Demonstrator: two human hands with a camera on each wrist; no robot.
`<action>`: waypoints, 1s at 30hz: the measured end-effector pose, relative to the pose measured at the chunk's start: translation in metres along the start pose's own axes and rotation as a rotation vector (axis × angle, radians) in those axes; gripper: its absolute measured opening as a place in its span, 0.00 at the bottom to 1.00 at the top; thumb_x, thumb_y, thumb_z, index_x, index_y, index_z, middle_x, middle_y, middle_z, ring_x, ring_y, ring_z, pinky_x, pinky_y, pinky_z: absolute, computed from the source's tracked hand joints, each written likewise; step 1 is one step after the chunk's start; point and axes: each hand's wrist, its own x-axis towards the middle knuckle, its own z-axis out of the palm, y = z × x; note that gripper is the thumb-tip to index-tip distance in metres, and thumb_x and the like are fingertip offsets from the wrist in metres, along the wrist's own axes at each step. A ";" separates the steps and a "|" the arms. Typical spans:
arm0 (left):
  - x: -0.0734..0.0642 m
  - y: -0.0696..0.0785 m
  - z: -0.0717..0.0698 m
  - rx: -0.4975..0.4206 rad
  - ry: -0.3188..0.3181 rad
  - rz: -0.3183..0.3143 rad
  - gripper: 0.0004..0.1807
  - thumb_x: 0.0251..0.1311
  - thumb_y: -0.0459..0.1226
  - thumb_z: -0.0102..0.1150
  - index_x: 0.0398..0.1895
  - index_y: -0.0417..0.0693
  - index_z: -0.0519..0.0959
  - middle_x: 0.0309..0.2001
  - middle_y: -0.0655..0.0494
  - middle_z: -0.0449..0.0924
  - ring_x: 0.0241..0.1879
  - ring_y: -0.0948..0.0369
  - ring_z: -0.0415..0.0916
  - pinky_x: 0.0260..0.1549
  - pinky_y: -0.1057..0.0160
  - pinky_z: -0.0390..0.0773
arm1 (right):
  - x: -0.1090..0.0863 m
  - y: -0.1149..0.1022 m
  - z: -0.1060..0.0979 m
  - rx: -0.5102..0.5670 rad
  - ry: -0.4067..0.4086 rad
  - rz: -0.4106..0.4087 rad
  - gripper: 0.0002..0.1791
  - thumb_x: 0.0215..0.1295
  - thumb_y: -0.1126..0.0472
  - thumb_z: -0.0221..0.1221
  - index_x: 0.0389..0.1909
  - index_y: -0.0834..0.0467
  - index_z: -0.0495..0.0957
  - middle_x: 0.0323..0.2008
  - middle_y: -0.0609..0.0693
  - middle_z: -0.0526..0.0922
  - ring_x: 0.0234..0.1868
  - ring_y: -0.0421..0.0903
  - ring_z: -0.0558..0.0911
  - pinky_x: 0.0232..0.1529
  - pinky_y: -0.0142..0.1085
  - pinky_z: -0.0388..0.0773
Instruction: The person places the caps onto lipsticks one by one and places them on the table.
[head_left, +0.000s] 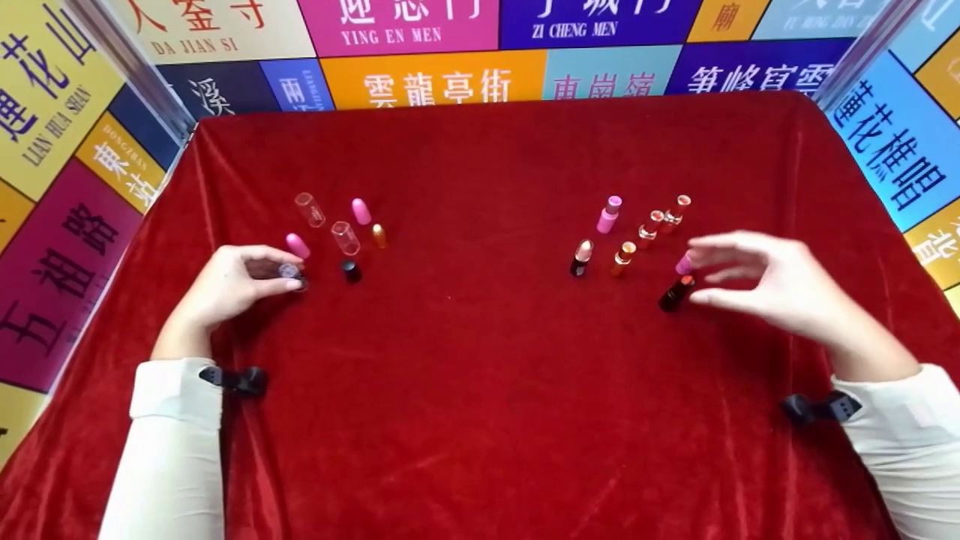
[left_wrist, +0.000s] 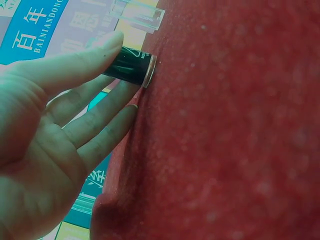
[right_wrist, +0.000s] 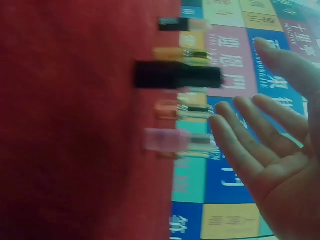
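Observation:
With thumb and fingers, my left hand (head_left: 232,281) pinches a black lipstick cap (left_wrist: 131,67) with a shiny rim, close over the red cloth at the left. A pink cap (head_left: 298,245) stands just beyond those fingers. My right hand (head_left: 780,285) holds nothing; its thumb and fingers are spread apart. Nearest to its fingertips are an uncapped black lipstick (head_left: 676,293) with a red tip and a small pink lipstick (head_left: 683,262), partly hidden by the fingers. In the right wrist view the black lipstick (right_wrist: 170,75) stands upright on the cloth, blurred.
Other caps stand at the left: two transparent ones (head_left: 346,238), a second pink (head_left: 361,211), a gold (head_left: 379,235) and a black (head_left: 350,271). Several uncapped lipsticks, including a pink one (head_left: 608,215) and a gold one (head_left: 623,259), stand at the right. Printed panels (head_left: 450,79) border the table.

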 end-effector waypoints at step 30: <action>0.032 0.100 0.004 0.007 -0.032 0.173 0.14 0.62 0.33 0.78 0.50 0.41 0.90 0.41 0.51 0.90 0.37 0.66 0.85 0.33 0.73 0.83 | 0.005 0.039 0.026 -0.128 -0.046 0.175 0.14 0.56 0.71 0.78 0.43 0.64 0.89 0.35 0.44 0.91 0.33 0.30 0.87 0.35 0.20 0.80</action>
